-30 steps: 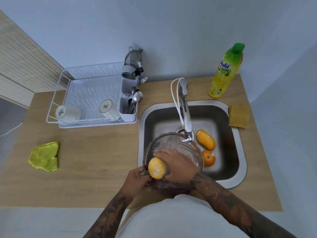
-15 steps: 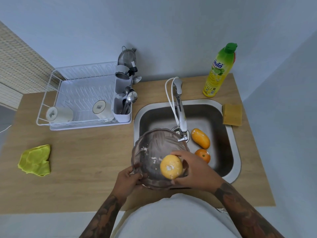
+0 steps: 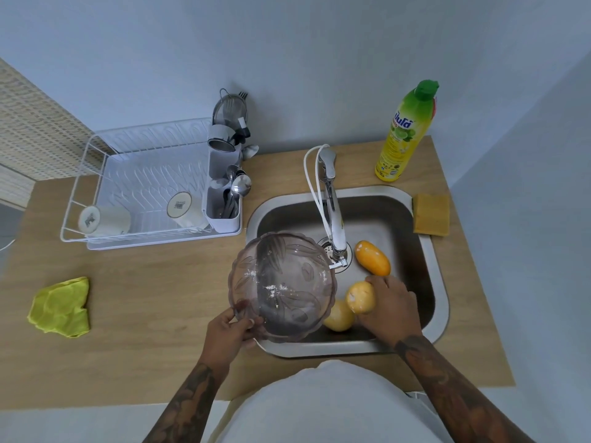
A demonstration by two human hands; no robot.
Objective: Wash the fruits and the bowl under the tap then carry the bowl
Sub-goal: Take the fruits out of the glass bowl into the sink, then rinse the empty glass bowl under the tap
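Note:
A clear glass bowl (image 3: 284,282) with white specks inside hangs tilted over the sink's left edge, gripped at its near rim by my left hand (image 3: 228,330). My right hand (image 3: 391,310) holds a yellow fruit (image 3: 360,297) low in the steel sink (image 3: 438,282). Another yellow fruit (image 3: 339,316) lies in the sink just beside the bowl. An orange oval fruit (image 3: 372,258) rests near the drain, under the chrome tap (image 3: 332,215). No water stream is visible.
A white dish rack (image 3: 150,183) with cups and a cutlery holder stands to the left of the sink. A yellow-green dish soap bottle (image 3: 404,132) and a yellow sponge (image 3: 431,214) sit at the back right. A green cloth (image 3: 60,306) lies on the wooden counter's left.
My right hand carried the yellow fruit from over the bowl rightward and down into the sink. The bowl tilted and shifted left. A second yellow fruit now shows beside the bowl.

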